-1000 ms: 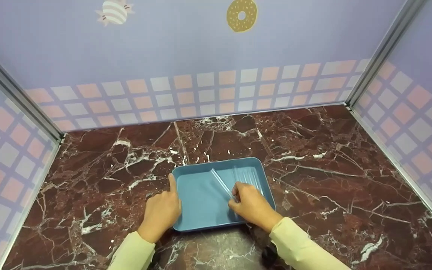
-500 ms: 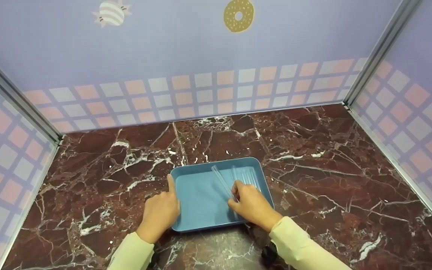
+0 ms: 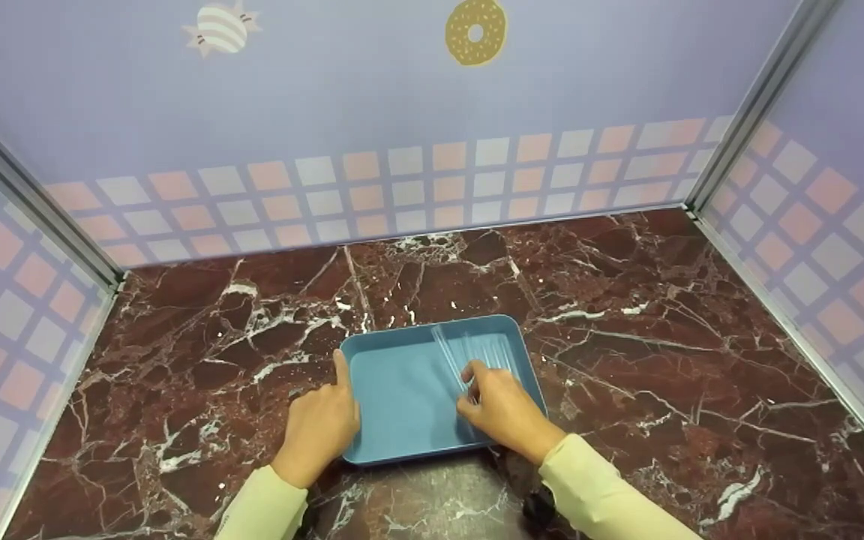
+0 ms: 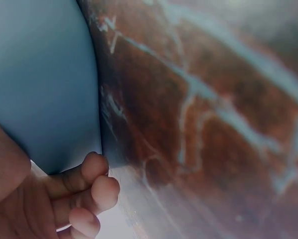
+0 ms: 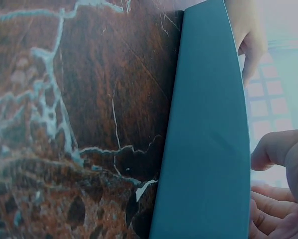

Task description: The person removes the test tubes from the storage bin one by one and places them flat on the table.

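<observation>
A shallow blue tray (image 3: 394,405) lies on the marbled surface. My left hand (image 3: 319,420) holds its left side, index finger stretched along the rim. In the left wrist view, the curled fingers (image 4: 104,191) are at the outside of the tray wall, the thumb mostly hidden behind it. Inside the tray, my right hand (image 3: 503,405) pinches a clear tube (image 3: 447,352) between thumb and index finger; its lower end is hidden by the hand. More clear tubes (image 3: 496,352) lie side by side at the tray's right, partly covered by that hand. The right wrist view hides the tube behind the tray wall.
The dark red marbled tabletop (image 3: 664,375) surrounds the tray. A purple wall (image 3: 364,90) with pink and white squares stands at the back, with similar panels at both sides. A small black object (image 3: 539,506) shows near the right sleeve.
The upper end of the pinched tube has swung rightward, nearer the other tubes and more in line with them. The right hand barely moved; the left hand stayed on the tray.
</observation>
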`<state>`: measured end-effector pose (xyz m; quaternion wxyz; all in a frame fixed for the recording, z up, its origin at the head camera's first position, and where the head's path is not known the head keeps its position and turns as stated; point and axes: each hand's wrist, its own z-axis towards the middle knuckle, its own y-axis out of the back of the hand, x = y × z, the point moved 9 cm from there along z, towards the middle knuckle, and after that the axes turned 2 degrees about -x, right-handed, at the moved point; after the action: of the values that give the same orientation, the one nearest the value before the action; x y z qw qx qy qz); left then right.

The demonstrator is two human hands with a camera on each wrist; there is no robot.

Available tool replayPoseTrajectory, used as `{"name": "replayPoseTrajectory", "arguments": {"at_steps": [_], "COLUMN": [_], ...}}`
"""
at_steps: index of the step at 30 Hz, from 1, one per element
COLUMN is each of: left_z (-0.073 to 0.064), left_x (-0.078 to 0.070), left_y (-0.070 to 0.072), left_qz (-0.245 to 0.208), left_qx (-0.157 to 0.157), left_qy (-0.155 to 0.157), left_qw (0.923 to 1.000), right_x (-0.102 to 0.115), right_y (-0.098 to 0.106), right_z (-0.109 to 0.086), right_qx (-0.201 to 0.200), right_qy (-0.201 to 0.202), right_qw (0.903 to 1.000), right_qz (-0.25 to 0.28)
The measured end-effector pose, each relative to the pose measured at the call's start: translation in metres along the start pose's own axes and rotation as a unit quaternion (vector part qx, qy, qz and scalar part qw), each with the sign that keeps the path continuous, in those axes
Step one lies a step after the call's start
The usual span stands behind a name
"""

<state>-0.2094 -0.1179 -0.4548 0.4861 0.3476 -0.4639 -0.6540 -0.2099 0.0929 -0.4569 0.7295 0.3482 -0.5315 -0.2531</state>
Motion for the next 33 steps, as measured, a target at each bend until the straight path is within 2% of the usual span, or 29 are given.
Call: {"name": "replayPoseTrajectory", "arguments": {"at_steps": [6, 19, 33], "left_z": [0.000, 0.001, 0.001], "left_x": [-0.001, 0.001, 0.002], "left_y": [0.003, -0.004, -0.006], "left_qz": [0.009, -0.004, -0.001], "left_qx": [-0.015, 0.008, 0.031], "left_qy": [-0.008, 0.008, 0.012], "left_qw": [0.9998, 0.9999, 0.9995], "right_x": [-0.001, 0.001, 0.001], "right_y": [-0.001, 0.002, 0.004], "right_z": [-0.001, 0.000, 0.000], "right_qx": [0.006, -0.016, -0.014], "right_qy": [-0.008, -0.014, -0.005], "right_qw": [0.9999, 0.9998, 0.9999], "right_qz": [0.005, 0.003, 0.009]}}
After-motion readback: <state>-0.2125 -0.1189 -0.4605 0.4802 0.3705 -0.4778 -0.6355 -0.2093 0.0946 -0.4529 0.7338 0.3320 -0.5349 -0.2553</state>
